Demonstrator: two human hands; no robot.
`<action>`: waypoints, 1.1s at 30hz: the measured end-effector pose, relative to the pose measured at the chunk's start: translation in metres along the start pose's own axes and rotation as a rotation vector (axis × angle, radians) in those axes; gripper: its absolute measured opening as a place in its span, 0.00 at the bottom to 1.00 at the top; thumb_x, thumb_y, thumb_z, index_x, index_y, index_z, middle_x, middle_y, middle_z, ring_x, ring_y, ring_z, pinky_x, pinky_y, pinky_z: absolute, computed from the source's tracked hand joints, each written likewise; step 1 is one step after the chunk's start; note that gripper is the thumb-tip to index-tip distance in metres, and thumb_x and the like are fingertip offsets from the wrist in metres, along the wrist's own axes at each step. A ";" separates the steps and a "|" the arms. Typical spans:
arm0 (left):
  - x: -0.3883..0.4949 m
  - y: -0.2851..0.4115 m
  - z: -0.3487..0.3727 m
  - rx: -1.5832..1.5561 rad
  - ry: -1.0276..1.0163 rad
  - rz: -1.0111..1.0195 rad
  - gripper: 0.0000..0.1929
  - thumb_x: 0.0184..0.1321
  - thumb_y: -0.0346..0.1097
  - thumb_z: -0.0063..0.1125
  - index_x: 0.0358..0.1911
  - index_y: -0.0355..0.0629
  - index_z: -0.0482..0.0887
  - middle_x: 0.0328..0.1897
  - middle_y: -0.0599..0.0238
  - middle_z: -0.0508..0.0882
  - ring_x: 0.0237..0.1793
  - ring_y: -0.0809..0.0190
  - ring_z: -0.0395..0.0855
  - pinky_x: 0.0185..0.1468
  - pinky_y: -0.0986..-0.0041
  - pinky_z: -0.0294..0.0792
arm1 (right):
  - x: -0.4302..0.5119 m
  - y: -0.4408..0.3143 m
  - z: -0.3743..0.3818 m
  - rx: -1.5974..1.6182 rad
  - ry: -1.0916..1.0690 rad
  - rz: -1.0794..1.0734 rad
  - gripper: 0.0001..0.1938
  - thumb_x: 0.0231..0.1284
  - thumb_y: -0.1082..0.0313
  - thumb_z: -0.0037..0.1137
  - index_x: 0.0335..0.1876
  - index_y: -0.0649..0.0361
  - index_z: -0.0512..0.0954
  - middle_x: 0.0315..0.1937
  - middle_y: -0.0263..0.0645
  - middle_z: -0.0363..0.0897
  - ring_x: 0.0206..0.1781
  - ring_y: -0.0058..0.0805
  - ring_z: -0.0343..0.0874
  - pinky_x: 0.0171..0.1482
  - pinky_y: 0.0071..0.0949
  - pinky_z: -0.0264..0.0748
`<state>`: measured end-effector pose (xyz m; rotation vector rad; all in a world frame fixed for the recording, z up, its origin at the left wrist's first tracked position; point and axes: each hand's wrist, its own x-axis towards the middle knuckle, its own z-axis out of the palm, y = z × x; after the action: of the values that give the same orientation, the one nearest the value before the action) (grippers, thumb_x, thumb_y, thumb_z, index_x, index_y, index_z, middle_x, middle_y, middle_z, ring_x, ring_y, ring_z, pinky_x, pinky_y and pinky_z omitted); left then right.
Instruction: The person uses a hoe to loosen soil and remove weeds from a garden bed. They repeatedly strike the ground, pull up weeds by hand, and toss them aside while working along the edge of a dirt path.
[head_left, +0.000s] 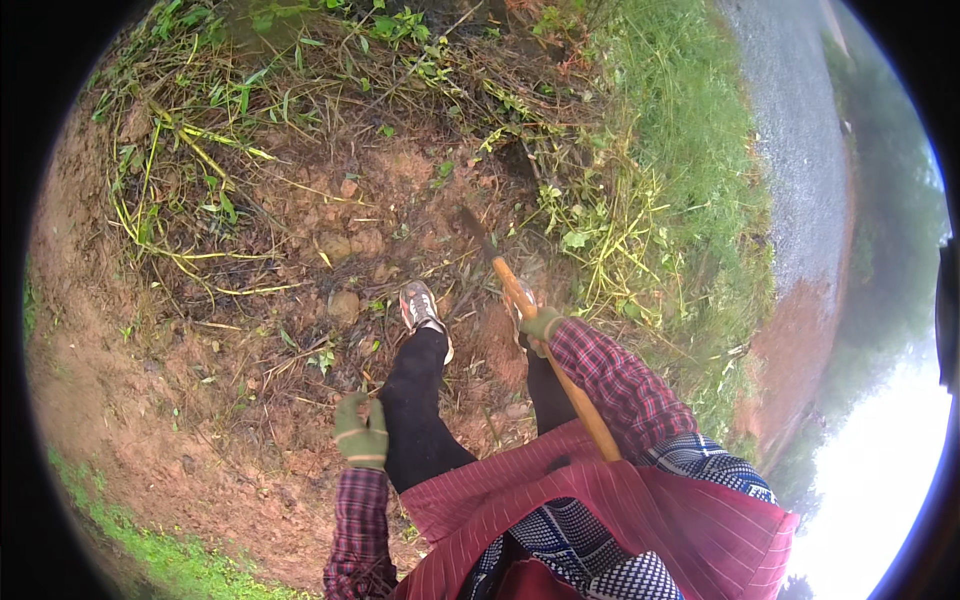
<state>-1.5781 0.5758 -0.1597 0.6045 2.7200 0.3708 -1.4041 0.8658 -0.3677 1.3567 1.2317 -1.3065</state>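
Observation:
My right hand (541, 327), in a green glove, is closed around the wooden handle (576, 397) of a long tool. A narrow dark metal end (478, 231) continues from the handle and points at the ground ahead of my feet. The handle's near end rests close to my reddish striped garment (525, 480). Beside my left knee hangs my left hand (361, 433), gloved in green, holding nothing, with the thumb apart from the fingers.
Cut stems (202, 255) and leafy vines (607, 247) lie on reddish soil (225, 420). My left shoe (421, 309) stands near a stone (344, 306). Brush (375, 75) is piled ahead. Tall grass (675, 135) borders a grey road (795, 165) on the right.

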 end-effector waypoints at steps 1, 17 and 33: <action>0.022 -0.016 0.002 -0.127 0.006 -0.163 0.09 0.54 0.35 0.56 0.36 0.40 0.77 0.31 0.59 0.79 0.28 0.60 0.78 0.34 0.70 0.70 | -0.002 -0.004 -0.008 0.007 0.053 0.059 0.14 0.48 0.63 0.57 0.40 0.60 0.76 0.21 0.40 0.75 0.20 0.32 0.75 0.21 0.31 0.70; 0.148 -0.085 0.102 -0.087 -0.285 -0.241 0.15 0.54 0.39 0.58 0.42 0.40 0.77 0.38 0.54 0.81 0.36 0.54 0.78 0.41 0.66 0.69 | -0.051 -0.096 -0.031 -0.043 -0.071 0.207 0.13 0.54 0.65 0.53 0.42 0.65 0.73 0.18 0.36 0.71 0.15 0.25 0.70 0.16 0.29 0.65; 0.157 -0.121 0.101 -0.375 -0.229 -0.483 0.18 0.54 0.40 0.59 0.47 0.42 0.76 0.45 0.53 0.79 0.45 0.51 0.77 0.46 0.61 0.69 | -0.052 -0.122 -0.006 -0.007 -0.026 0.284 0.12 0.56 0.70 0.51 0.42 0.69 0.68 0.15 0.39 0.70 0.11 0.26 0.69 0.12 0.31 0.63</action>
<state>-1.7192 0.5586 -0.3311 -0.1078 2.3811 0.6164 -1.5220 0.8843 -0.3099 1.4456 0.9829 -1.1154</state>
